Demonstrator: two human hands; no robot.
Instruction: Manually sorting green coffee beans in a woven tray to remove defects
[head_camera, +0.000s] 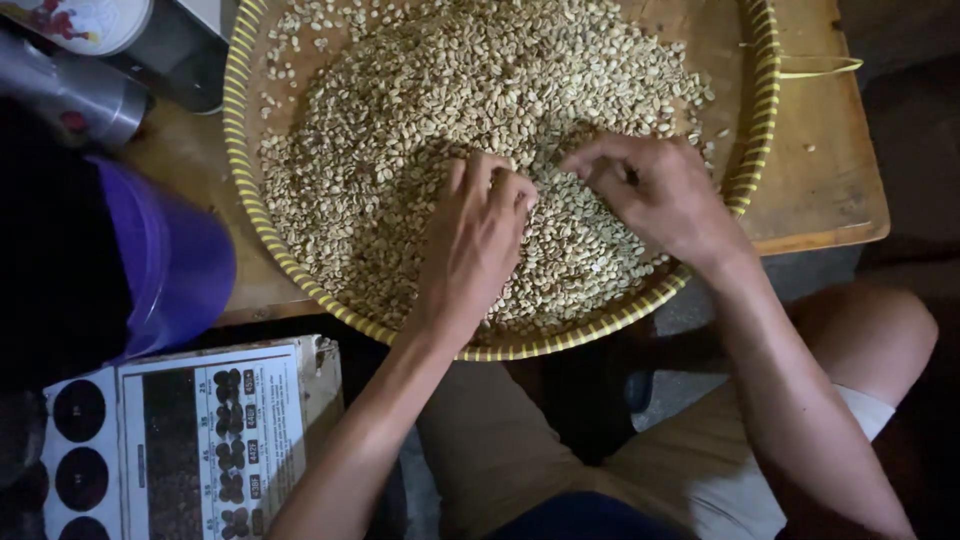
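Dim light falls on a wooden table (820, 170) above dark floor (900, 90).

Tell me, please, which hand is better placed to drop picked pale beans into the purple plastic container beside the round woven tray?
Probably the left hand: it rests on the pale beans nearer the tray's left side, where the purple plastic container stands. The right hand sits farther right and would have to cross over.

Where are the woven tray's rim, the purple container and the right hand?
Woven tray (236, 150), head view: yellow-striped left rim.
Purple container (175, 260), head view: side wall.
Right hand (660, 195), head view: back of hand.
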